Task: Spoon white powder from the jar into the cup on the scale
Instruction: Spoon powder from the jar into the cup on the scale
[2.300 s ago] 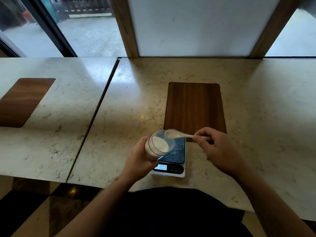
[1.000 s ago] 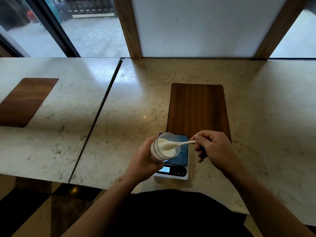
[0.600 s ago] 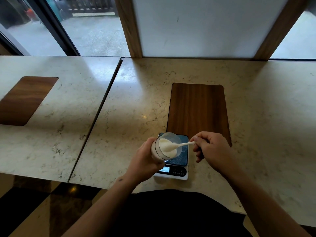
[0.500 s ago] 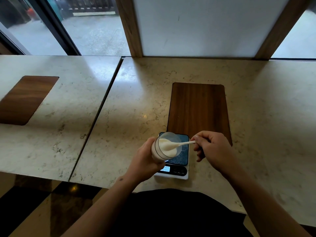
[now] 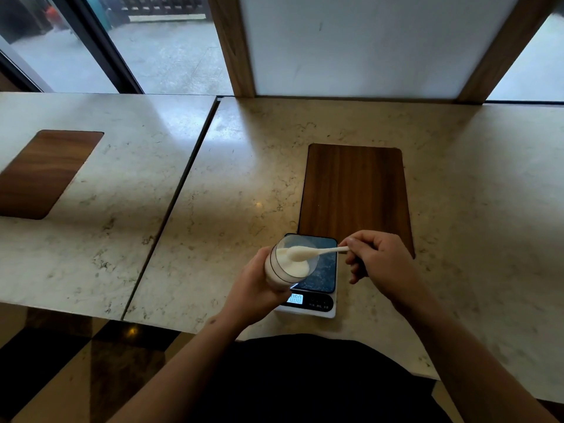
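My left hand [image 5: 254,288] grips a clear jar [image 5: 282,271] of white powder, tilted with its mouth toward the right, just above the left edge of the scale [image 5: 317,282]. My right hand [image 5: 377,259] pinches the handle of a white plastic spoon [image 5: 311,253]. The spoon's bowl sits at the jar's mouth, heaped with powder. The scale has a dark glass top and a lit display [image 5: 295,299]. No cup is visible on the scale; the jar hides part of its platform.
A dark wooden inlay [image 5: 355,190] lies in the marble counter [image 5: 244,184] right behind the scale. A seam [image 5: 180,190] splits the counter from a second slab at left with another wooden inlay [image 5: 45,172]. Windows and a white wall panel stand behind.
The spoon went from above the jar into its mouth and now sits raised at the rim with a heap of powder. The jar stays tilted in my left hand.
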